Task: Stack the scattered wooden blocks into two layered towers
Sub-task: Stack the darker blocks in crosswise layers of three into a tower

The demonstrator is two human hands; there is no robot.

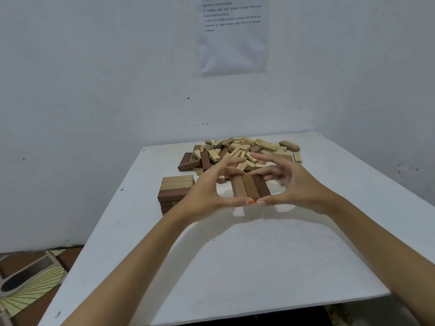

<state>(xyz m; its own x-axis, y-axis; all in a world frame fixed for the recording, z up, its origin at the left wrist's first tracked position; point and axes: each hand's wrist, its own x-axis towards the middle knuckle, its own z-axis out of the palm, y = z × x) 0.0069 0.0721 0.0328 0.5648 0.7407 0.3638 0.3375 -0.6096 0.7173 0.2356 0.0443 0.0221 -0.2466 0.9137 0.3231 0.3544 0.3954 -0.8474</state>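
Both hands are wrapped round the three-block layer (250, 188), mid-worktop (235, 255), dead ahead. The left hand (207, 187) cups it from the left and the right hand (292, 182) from the right. The thumbs (235, 201) meet at the near block ends and the fingers curl over toward the far ends. Looks like a squaring-up squeeze. Can't confirm the fingertips actually touch the far ends, since the hands hide that edge.

Key geometry:
- The three brown blocks lie flat, side by side and touching. Long axis runs away from the person, with the far end skewed slightly left.
- I read this as the base of tower two. The next layer should go crosswise, long axis left-right.
- The loose pile (240, 150) sits straight beyond the layer at the back of the worktop, touching or nearly touching its far end. The feed direction is forward over the layer, so reaching hands pass above it, with some risk of nudging it.
- The pile spans both sides. Dark blocks sit at its left edge, nearer the left hand. Pale ones lie centre-right, nearer the right hand. Reach is about equal.
- The first tower (175, 191), several layers, pale on top, stands just left of the left hand, apart from the new layer. The left wrist is the clearance concern there.

Progress: early. Tower two has one layer.
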